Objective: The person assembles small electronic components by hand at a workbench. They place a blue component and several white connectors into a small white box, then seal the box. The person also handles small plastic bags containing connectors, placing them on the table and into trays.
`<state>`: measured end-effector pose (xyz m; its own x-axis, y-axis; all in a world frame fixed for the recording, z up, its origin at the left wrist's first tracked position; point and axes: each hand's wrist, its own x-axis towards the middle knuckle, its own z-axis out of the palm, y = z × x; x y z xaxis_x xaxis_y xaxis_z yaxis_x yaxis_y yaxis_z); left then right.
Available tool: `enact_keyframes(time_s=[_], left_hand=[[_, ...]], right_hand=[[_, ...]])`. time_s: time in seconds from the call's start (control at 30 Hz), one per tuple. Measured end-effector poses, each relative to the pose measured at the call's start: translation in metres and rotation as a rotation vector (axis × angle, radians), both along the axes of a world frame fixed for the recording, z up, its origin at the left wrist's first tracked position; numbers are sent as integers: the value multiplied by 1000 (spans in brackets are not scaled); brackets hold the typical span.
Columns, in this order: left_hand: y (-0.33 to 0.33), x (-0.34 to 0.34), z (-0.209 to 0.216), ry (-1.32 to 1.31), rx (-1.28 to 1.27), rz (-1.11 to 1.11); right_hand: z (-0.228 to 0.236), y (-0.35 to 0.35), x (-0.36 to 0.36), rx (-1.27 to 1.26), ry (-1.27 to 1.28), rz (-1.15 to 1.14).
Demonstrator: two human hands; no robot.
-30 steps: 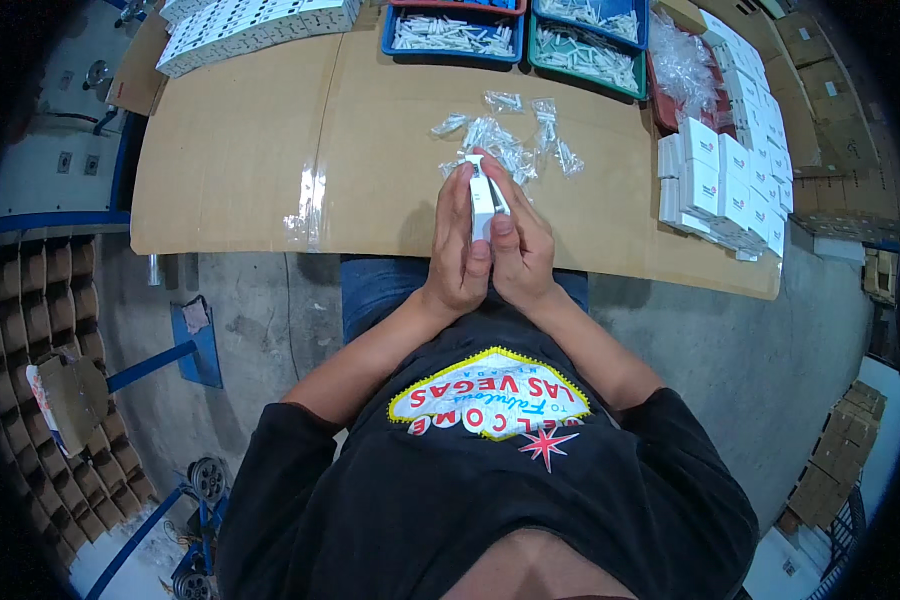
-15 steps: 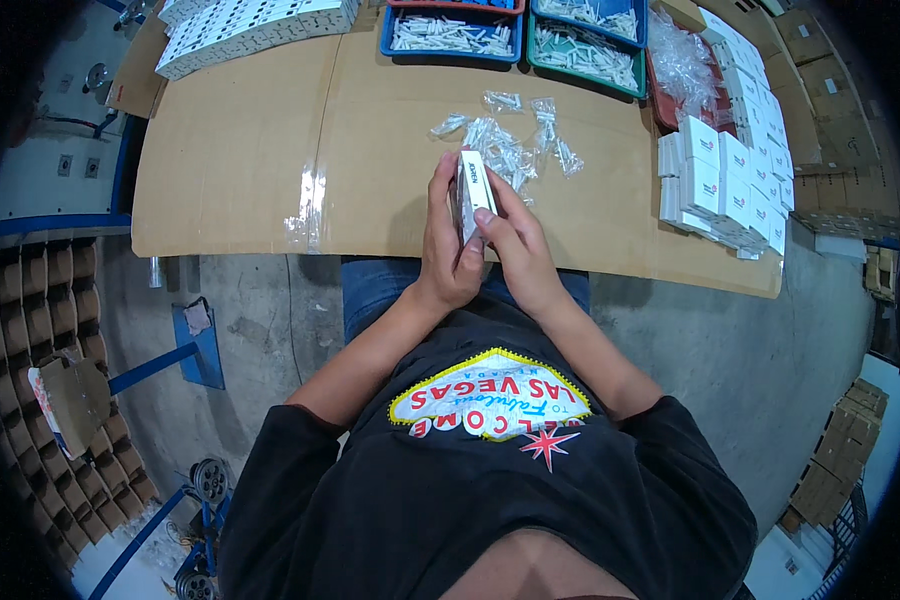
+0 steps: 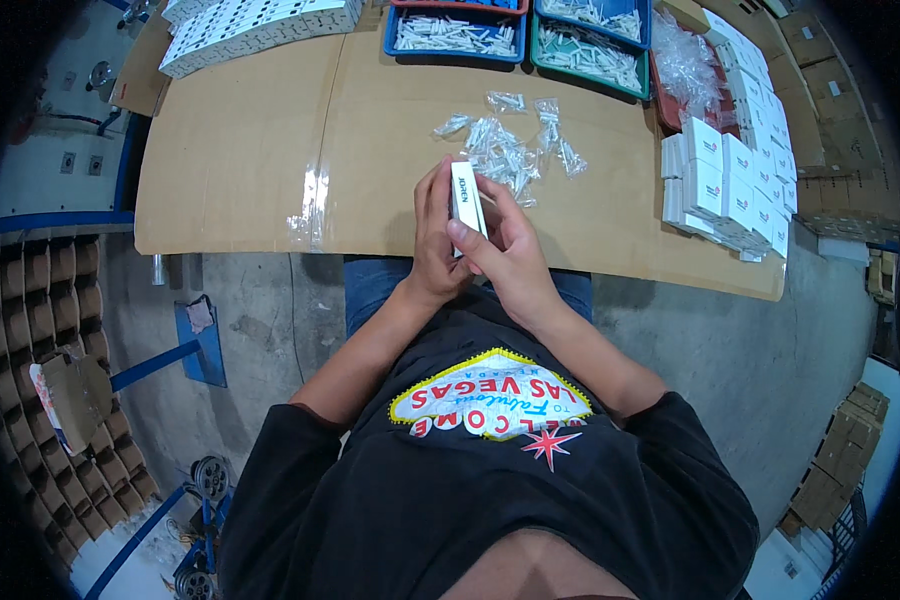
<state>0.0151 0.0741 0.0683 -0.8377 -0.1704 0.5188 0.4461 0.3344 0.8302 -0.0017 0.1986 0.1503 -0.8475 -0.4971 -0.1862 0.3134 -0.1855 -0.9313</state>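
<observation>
Between my two hands, over the near edge of the table, a small white box (image 3: 466,198) stands on edge with its narrow printed side up. My left hand (image 3: 434,235) wraps the box from the left, fingers along its side. From the right my right hand (image 3: 515,250) grips it, with the thumb pressed on the near end of the narrow side. The fingers hide the broad faces of the box. Just beyond my fingertips lies a pile of clear plastic bags with small white parts (image 3: 500,150).
Blue bins (image 3: 455,58) and a green bin (image 3: 590,85) hold white parts at the far side. Stacked white boxes (image 3: 730,185) stand at the right, beside a red bin (image 3: 667,103) of clear bags. More white boxes (image 3: 260,32) line the far left of the cardboard-covered table (image 3: 230,150).
The box has turned slightly and shifted a little to the left in my hands. My right thumb has slid leftward over its near end. Both hands keep their hold.
</observation>
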Motion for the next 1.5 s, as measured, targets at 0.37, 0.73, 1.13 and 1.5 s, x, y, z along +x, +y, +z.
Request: enact_keyframes(time_s=[0.37, 0.73, 1.13, 1.5], left_hand=[[7, 6, 3, 44, -62, 81], [10, 9, 3, 70, -43, 116], [19, -4, 44, -463, 1087, 22], [10, 7, 53, -818, 1184, -315]], right_hand=[[-3, 6, 7, 100, 194, 48], [3, 8, 11, 160, 177, 50], [-18, 25, -23, 490, 633, 149], [-29, 40, -34, 262, 510, 187]])
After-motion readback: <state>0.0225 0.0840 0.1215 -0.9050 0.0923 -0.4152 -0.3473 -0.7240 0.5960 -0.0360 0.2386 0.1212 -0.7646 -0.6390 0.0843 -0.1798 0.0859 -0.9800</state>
